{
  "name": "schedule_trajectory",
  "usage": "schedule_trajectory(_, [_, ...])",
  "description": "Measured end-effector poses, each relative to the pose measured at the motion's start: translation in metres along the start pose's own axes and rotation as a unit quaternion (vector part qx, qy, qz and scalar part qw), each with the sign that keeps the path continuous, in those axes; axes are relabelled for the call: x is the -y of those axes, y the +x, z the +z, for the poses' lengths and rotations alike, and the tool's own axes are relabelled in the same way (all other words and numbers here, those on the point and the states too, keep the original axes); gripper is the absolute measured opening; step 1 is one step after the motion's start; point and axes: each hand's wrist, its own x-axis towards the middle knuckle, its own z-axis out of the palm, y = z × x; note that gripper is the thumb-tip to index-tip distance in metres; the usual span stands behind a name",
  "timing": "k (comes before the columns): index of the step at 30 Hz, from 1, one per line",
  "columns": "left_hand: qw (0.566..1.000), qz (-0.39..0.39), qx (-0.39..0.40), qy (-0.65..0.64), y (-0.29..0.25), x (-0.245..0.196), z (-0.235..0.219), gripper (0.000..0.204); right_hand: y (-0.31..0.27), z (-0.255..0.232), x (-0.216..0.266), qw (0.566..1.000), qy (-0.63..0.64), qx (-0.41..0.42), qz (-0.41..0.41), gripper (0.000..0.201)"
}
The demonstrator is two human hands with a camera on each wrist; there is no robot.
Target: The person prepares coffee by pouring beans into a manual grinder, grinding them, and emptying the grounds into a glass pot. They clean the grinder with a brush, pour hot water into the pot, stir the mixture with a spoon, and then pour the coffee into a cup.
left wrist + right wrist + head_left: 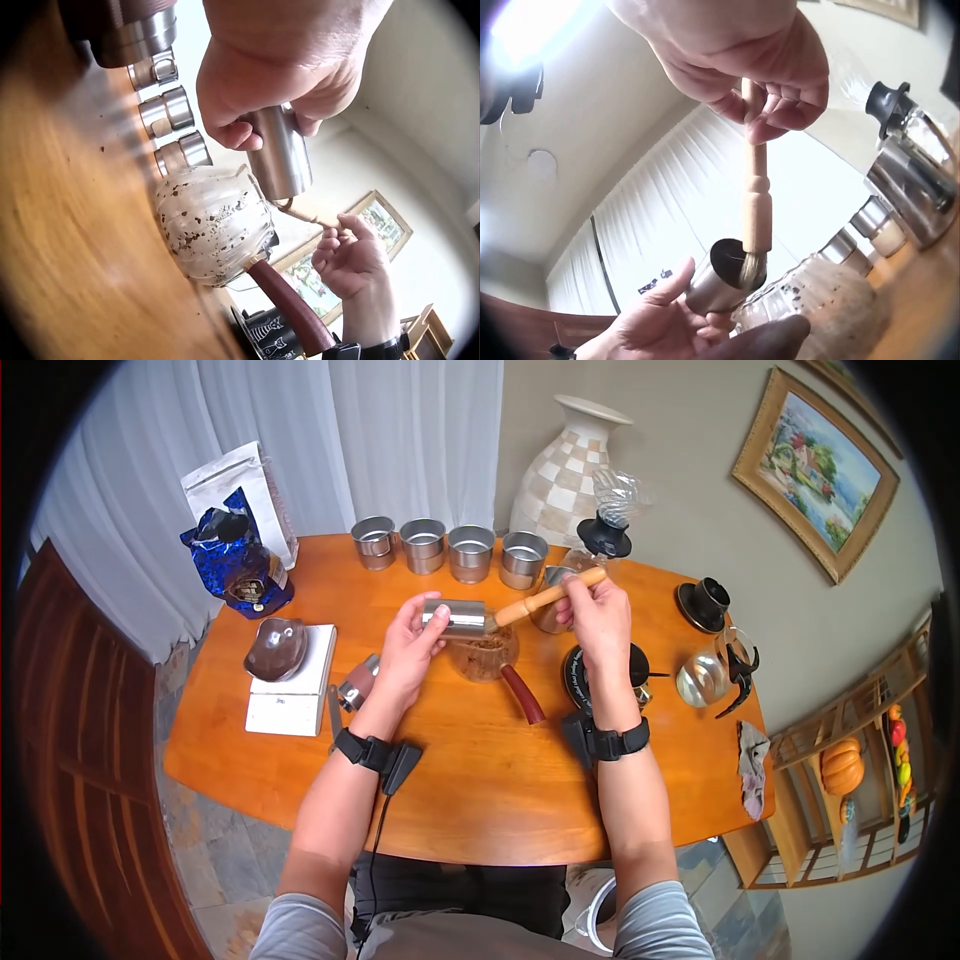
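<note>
Steel cylinder (453,620) held tilted above the glass pot (214,217); brush bristles (752,271) just inside its mouth.
It looks light, rigid and slightly slick, best taken round its wall; it sits gripped between the thumb and fingers of the left hand (407,650), mouth toward the right hand (600,625), which pinches the wooden handle (540,600); bristles look soft, pot fragile; 4 metal cups (470,564) stand beyond.

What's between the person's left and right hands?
The metal cup, gripped by the left hand, and the wooden-handled brush, pinched by the right hand; the head view shows both.
</note>
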Motion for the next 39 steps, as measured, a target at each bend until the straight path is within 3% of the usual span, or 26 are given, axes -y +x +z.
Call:
schedule_trajectory(4, [1.000, 0.004, 0.012, 0.007, 0.001, 0.003, -0.005, 0.037, 0.000, -0.005, 0.002, 0.996, -0.061, -0.058, -0.035, 0.023])
schedule_trajectory(6, [1.000, 0.002, 0.016, 0.003, 0.001, 0.003, -0.004, 0.037, -0.003, 0.001, 0.002, 0.999, 0.054, -0.009, -0.006, 0.025])
schedule_trajectory(9, [1.000, 0.007, 0.023, 0.007, 0.002, 0.004, -0.006, 0.037, 0.000, 0.001, -0.002, 0.992, -0.099, -0.030, -0.066, 0.029])
schedule_trajectory(13, [0.999, 0.036, 0.023, 0.005, 0.002, 0.007, -0.009, 0.037, -0.001, -0.006, 0.006, 0.990, -0.093, -0.082, -0.071, 0.031])
schedule_trajectory(15, [0.999, 0.033, 0.033, -0.013, 0.002, 0.006, -0.008, 0.037, 0.003, -0.003, -0.005, 0.998, 0.017, -0.040, -0.041, 0.032])
schedule_trajectory(17, [0.998, 0.033, 0.038, -0.040, 0.003, 0.008, -0.008, 0.037, 0.006, 0.003, -0.013, 0.999, -0.013, -0.024, -0.036, 0.033])
schedule_trajectory(19, [0.999, 0.030, 0.035, -0.023, 0.002, 0.005, -0.007, 0.037, 0.006, 0.004, -0.012, 0.991, -0.076, -0.068, -0.092, 0.033])
schedule_trajectory(23, [0.998, 0.034, 0.043, -0.026, 0.004, 0.009, -0.013, 0.036, -0.003, -0.008, 0.008, 0.982, -0.087, -0.123, -0.114, 0.034])
schedule_trajectory(27, [0.999, 0.026, 0.024, -0.031, -0.001, 0.002, -0.001, 0.035, 0.006, 0.000, -0.008, 0.993, -0.043, -0.083, -0.069, 0.036])
schedule_trajectory(31, [0.999, 0.030, 0.012, -0.034, 0.002, 0.005, -0.004, 0.034, -0.002, -0.003, 0.005, 0.986, -0.111, -0.093, -0.088, 0.036])
schedule_trajectory(34, [0.998, 0.024, 0.010, -0.053, 0.000, 0.003, -0.005, 0.034, -0.001, -0.001, 0.005, 0.998, 0.049, -0.028, 0.002, 0.023])
schedule_trajectory(39, [0.995, 0.016, 0.053, -0.084, 0.001, 0.005, -0.006, 0.031, -0.008, 0.024, -0.015, 0.986, 0.139, 0.075, 0.060, 0.024])
